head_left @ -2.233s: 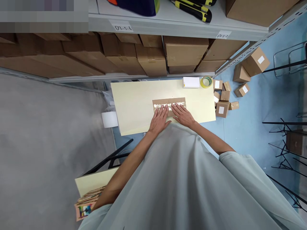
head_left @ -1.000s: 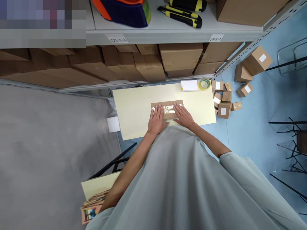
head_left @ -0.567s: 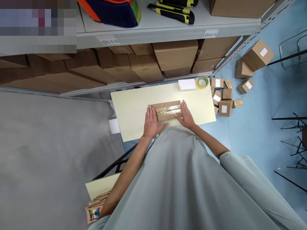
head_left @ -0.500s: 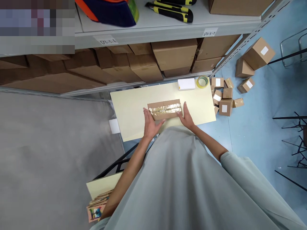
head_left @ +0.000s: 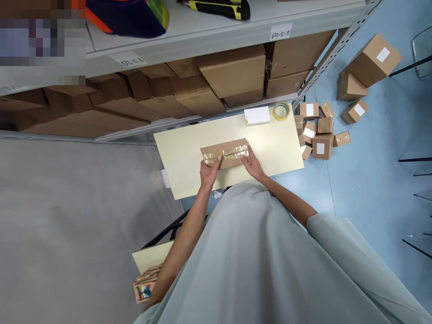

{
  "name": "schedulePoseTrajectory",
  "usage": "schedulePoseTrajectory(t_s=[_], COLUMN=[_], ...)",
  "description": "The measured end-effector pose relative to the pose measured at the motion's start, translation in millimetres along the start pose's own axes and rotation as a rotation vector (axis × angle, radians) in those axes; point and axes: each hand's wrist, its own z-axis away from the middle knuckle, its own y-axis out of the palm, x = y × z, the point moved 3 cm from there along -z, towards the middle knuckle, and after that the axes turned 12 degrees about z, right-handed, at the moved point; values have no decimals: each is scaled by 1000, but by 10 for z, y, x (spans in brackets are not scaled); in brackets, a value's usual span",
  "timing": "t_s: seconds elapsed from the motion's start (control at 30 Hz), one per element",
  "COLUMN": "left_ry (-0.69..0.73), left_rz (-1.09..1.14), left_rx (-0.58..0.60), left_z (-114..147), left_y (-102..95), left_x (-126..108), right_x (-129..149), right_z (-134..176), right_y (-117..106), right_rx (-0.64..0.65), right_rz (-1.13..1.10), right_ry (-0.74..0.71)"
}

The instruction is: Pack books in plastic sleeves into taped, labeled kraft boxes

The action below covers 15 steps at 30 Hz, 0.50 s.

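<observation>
Long brown cardboard box (head_left: 224,146), shiny clear tape along its upper face, lies between both hands above the middle of the pale-yellow rectangular tabletop (head_left: 182,155); cannot tell whether its underside touches the surface. Left hand (head_left: 209,173) is clamped on the near left corner, thumb across the tape. Right hand (head_left: 253,166) grips the right end, thumb on top; fingers beneath are mostly hidden.

Handling judgement: equal pressure at both ends should keep the box level; thumbs are best flat, so as not to lift or crease the tape.

Surroundings: small white rectangular box (head_left: 257,116) and yellow-rimmed tape roll (head_left: 281,119) sit at the far right corner, limiting room there. Grey metal shelf (head_left: 232,41) overhangs beyond the far edge. Small brown cartons (head_left: 323,146) cluster right of the tabletop. Torso crowds the near edge.
</observation>
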Motion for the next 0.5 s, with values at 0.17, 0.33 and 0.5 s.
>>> schedulePoseTrajectory(t_s=[0.17,0.33,0.5], left_ry=[-32,30,98], left_rz=[-99,48,-41], left_rx=[-161,-59,-55], left_z=[-5,-29,27], left_y=[110,106,67], left_x=[47,127,78], right_x=[4,15,77], right_z=[-62,-58,-114], right_y=[59,31,-121], right_rx=[-83,-29,-60], right_rz=[-10,-186,-138], right_ry=[78,124,119])
